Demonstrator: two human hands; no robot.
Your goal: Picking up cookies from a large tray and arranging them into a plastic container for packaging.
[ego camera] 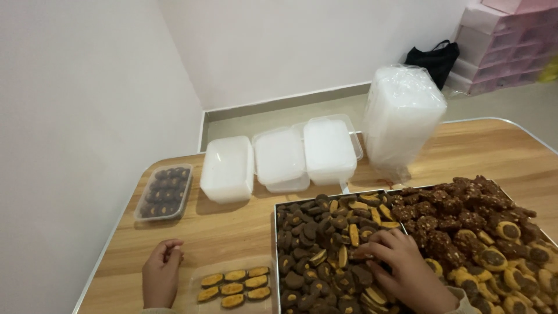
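My right hand point(404, 270) reaches into a metal tray point(276, 232) heaped with dark chocolate and yellow-edged cookies, its fingers closed around cookies near the tray's middle. My left hand point(161, 273) rests on the wooden table point(232, 227), fingers curled, holding nothing I can see. Just right of it lies a clear plastic container point(235, 286) with several yellow-and-brown cookies laid in two rows. A second tray point(482, 227) on the right holds rough chocolate clusters and round cookies.
A filled clear box of dark cookies point(164, 193) sits at the left edge. Three upturned white plastic containers point(279, 157) stand behind the trays, and a bagged stack of containers point(403, 119) to their right. Pink storage drawers point(500, 40) and a black bag point(433, 58) stand beyond the table.
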